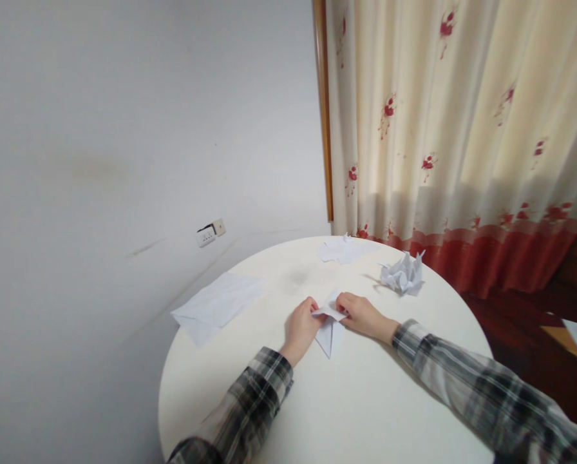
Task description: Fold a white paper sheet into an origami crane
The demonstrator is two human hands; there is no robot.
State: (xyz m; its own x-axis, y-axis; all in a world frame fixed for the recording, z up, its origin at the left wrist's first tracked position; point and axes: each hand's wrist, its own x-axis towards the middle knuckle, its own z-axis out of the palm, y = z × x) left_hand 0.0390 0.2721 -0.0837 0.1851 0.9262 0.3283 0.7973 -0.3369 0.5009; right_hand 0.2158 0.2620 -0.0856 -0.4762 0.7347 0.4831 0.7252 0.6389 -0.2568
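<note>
A small sheet of white folded paper (331, 313) is between my two hands near the middle of the round table, its pointed lower end toward me. My left hand (302, 327) pinches its left edge, fingers closed. On the other side, my right hand (363, 316) grips the right edge with curled fingers. Part of the paper is hidden behind the fingertips. Beyond my right hand stands a cluster of folded paper pieces (403, 274) with several pointed tips.
The round white table (366, 412) touches or nearly touches the wall at left. White paper sheets (221, 299) lie at its left edge, and more paper (344, 250) at the back. A floral curtain (462, 129) hangs behind. A wall socket (206, 236) sits above the left side.
</note>
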